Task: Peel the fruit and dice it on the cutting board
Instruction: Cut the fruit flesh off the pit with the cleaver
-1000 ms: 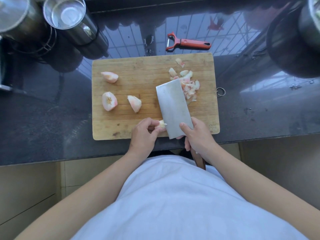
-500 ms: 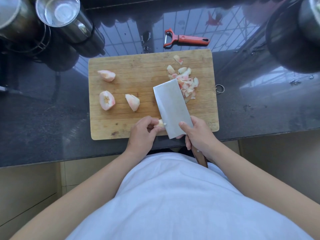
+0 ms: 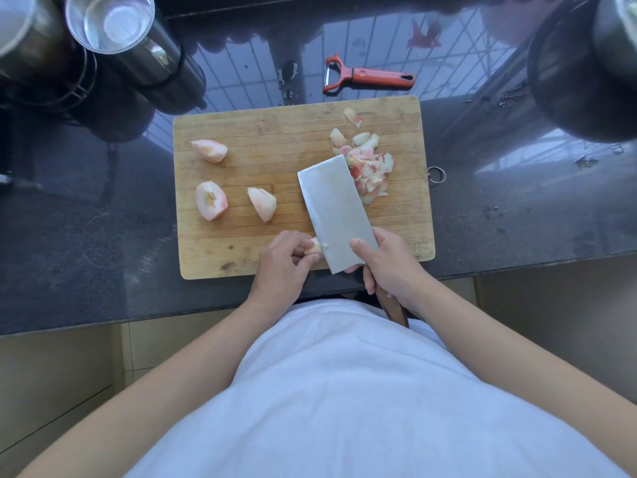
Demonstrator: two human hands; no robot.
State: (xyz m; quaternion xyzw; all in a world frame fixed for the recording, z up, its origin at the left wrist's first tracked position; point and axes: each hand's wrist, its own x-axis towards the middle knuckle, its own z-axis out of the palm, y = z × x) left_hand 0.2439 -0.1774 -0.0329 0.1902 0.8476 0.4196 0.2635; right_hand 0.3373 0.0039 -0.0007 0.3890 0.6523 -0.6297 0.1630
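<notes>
A wooden cutting board (image 3: pixel 275 132) lies on the dark counter. My left hand (image 3: pixel 284 267) pinches a small piece of peeled fruit (image 3: pixel 315 245) at the board's near edge. Against that piece stands the broad cleaver (image 3: pixel 336 208), whose wooden handle my right hand (image 3: pixel 389 267) grips, thumb on the blade's flat. Three larger peeled wedges rest on the board's left half: one at the back (image 3: pixel 209 150), one with the pit hollow (image 3: pixel 211 200), one nearer the middle (image 3: pixel 262 203). A heap of diced bits (image 3: pixel 370 167) lies right of the blade, partly hidden by it.
A red peeler (image 3: pixel 368 78) lies on the counter behind the board. Steel cups (image 3: pixel 113 25) stand at the back left, and a dark pot (image 3: pixel 586 70) at the back right. The counter's front edge runs just below the board.
Both hands and the cleaver stay in nearly the same place at the board's near edge; the blade remains against the small fruit piece. The fruit on the board has not moved.
</notes>
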